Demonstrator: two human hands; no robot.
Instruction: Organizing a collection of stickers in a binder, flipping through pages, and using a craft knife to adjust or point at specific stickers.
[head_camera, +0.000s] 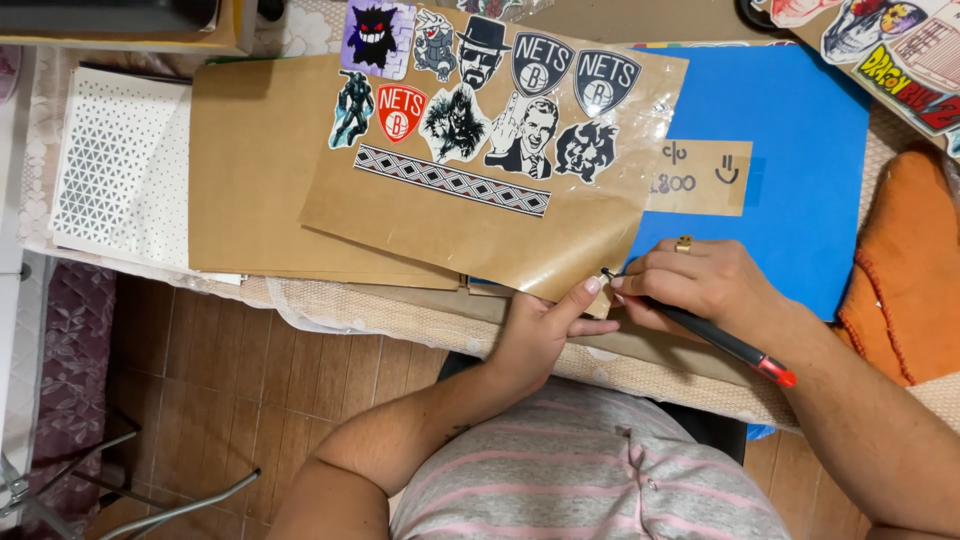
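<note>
The brown sticker sheet lies tilted on the counter, its lower corner overhanging the front edge. The left hand pinches that corner. The right hand has its grip closed around a black craft knife, tip touching the sheet's edge beside blue card.

Glossy brown sticker sheet tilted on table; black red-tipped pen at its lower corner.
</note>
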